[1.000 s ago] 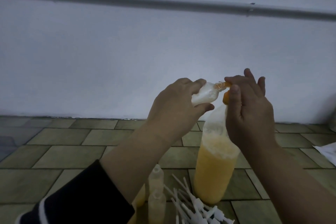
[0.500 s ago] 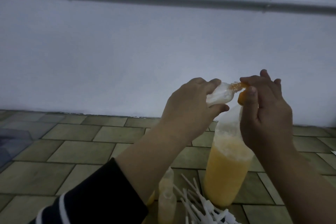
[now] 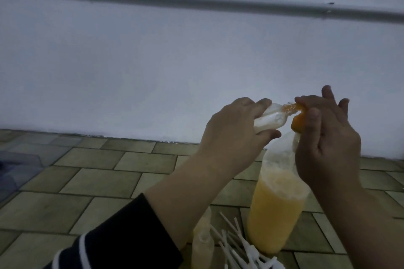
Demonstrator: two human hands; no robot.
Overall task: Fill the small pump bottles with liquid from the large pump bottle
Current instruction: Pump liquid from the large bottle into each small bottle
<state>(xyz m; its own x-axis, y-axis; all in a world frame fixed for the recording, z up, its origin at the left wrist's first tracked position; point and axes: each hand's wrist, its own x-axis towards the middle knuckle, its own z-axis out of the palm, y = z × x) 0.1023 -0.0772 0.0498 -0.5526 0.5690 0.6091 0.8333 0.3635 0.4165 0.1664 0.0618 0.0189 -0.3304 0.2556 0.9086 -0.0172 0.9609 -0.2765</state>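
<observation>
While the left hand (image 3: 231,135) grips a small clear plastic bottle (image 3: 119,119) tipped on its side right of frame centre, its neck meets the orange pump nozzle (image 3: 297,125) of the tall clear bottle of orange liquid (image 3: 274,209). The right hand (image 3: 325,140) curls around that nozzle, fingertips on top. The tall bottle stands at lower right on the tiled floor (image 3: 98,179), beside loose white pump tubes (image 3: 240,247) and more small bottles (image 3: 202,244).
</observation>
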